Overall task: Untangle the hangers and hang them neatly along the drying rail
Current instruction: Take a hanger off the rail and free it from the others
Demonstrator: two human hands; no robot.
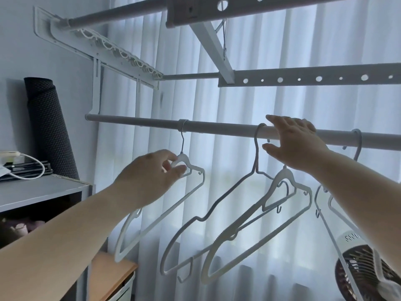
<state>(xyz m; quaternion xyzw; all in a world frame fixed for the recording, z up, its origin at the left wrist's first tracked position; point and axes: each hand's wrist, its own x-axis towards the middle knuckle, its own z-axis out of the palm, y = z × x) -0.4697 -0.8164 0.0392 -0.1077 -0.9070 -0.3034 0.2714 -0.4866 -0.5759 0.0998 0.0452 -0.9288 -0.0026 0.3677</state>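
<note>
A grey drying rail [217,128] runs across the middle of the view. A white hanger [162,213] hangs from it at the left, and my left hand [149,177] pinches its neck just below the hook. To the right, a thin wire hanger [217,205] and a thick white hanger [256,231] hang crossed over each other. My right hand [297,142] spreads its fingers around the rail above them, holding nothing. More hangers [338,218] hang at the far right, partly hidden by my right forearm.
Two higher rack bars [303,78] with holes run above the rail. White curtains [249,101] fill the background. A grey shelf [39,190] with a rolled dark mat [50,129] and cables stands at the left. A fan [364,268] sits at the lower right.
</note>
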